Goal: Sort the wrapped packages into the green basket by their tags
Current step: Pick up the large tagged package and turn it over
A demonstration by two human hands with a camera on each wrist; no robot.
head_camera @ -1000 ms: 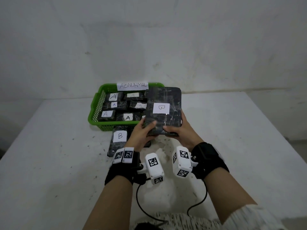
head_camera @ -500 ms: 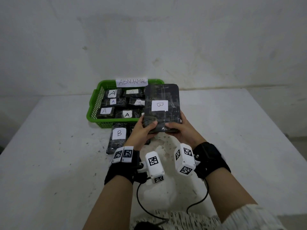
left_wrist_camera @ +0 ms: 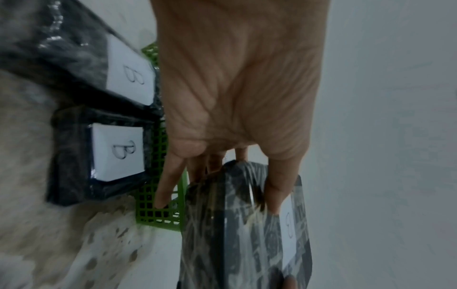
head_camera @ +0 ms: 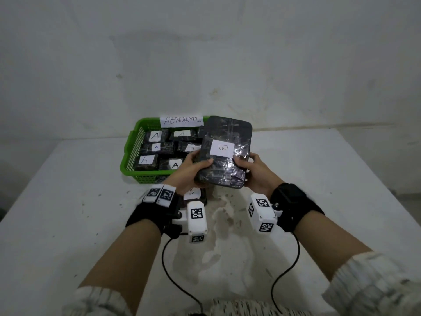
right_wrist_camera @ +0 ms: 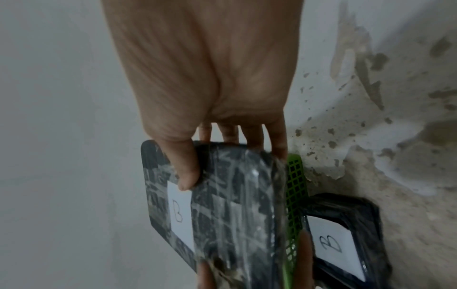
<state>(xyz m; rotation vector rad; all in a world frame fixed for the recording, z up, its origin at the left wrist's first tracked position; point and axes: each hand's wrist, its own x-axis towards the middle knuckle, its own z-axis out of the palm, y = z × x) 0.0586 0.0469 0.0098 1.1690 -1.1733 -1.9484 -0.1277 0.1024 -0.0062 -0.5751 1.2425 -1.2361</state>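
Note:
A large dark plastic-wrapped package [head_camera: 225, 153] with a white "B" tag is held up, tilted, above the right front corner of the green basket [head_camera: 131, 156]. My left hand [head_camera: 193, 168] grips its left side and my right hand [head_camera: 251, 167] grips its right side, thumbs on the tagged face. In the wrist views the thumbs [left_wrist_camera: 274, 195] [right_wrist_camera: 185, 172] press that face of the held package [left_wrist_camera: 235, 234] [right_wrist_camera: 222, 205], fingers behind it. The basket holds several packages tagged "A" [head_camera: 155, 136].
The basket carries an "ABNORMAL" sign [head_camera: 182, 120] on its back rim. Two "B" packages [left_wrist_camera: 99, 156] [left_wrist_camera: 74, 64] lie on the stained white table in front of the basket; the head view shows one "B" tag [head_camera: 192, 192] by my left wrist. A wall stands behind.
Both hands have slid further up the sides of the "B" package, thumbs now near its tag. The package stays over the basket's right front corner.

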